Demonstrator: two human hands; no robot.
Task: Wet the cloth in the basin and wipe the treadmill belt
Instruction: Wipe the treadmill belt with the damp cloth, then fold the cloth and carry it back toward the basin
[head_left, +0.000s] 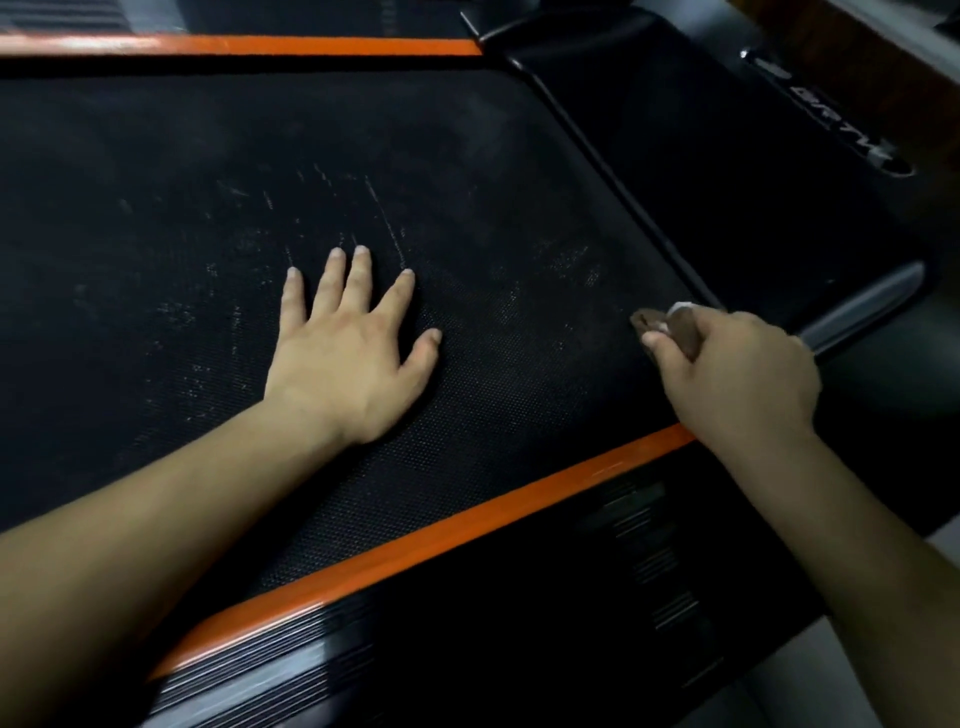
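Both hands are seen over the treadmill belt (208, 182). At the middle of the frame the left hand (348, 358) is laid flat on it, fingers straight and spread, with nothing grasped. At the right of centre the right hand (737, 374) is curled round a brown cloth (675, 330). Most of the cloth is hidden inside the fist; only a bunched brown fold and a small white patch are shown past the thumb. Whether it is wet, or touches the belt, cannot be told. It is held at the belt's right end, just beside the dark end cover (727, 182). Pale lettering (831, 119) on that cover, at the upper right, is too blurred to be read. A grey bar (862, 306) is partly covered by the right hand. The belt is black and finely textured, marked with pale dusty streaks and specks around the left hand. It is bordered by a far orange strip (260, 45) and a near orange strip (441, 530). The ribbed side rail (467, 623) at the bottom is smeared by blur.
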